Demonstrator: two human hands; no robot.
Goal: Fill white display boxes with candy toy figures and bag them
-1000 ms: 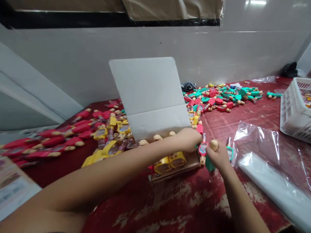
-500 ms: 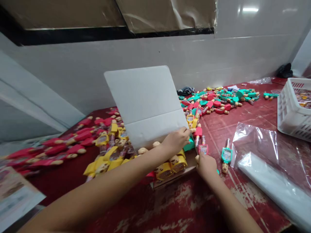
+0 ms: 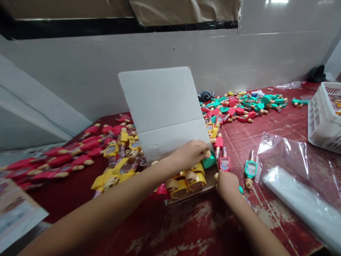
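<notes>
A white cardboard box (image 3: 164, 106) stands with its lid raised. Bear-headed yellow toys (image 3: 196, 180) with clear windows lie in rows inside it. My left hand (image 3: 193, 153) reaches over them, its fingers closed on the pale head of a green bear-headed toy (image 3: 209, 161) at the box's right side. My right hand (image 3: 227, 183) is closed at the box's right edge, with a pale rounded piece at its fingertips; what it grips is mostly hidden. Part of a green toy (image 3: 241, 190) shows beside its wrist. A red windowed toy (image 3: 225, 164) lies just beyond this hand.
Red toys (image 3: 80, 149) and yellow toys (image 3: 117, 176) lie left of the box. A mixed green and red pile (image 3: 239, 106) lies behind right. One green toy (image 3: 250, 170), clear plastic bags (image 3: 295, 195) and a white basket (image 3: 319, 117) are on the red table (image 3: 191, 227).
My left hand has lowered slightly with the green toy at the box's right side. My right hand stays at the box edge. The whole view has shifted a little.
</notes>
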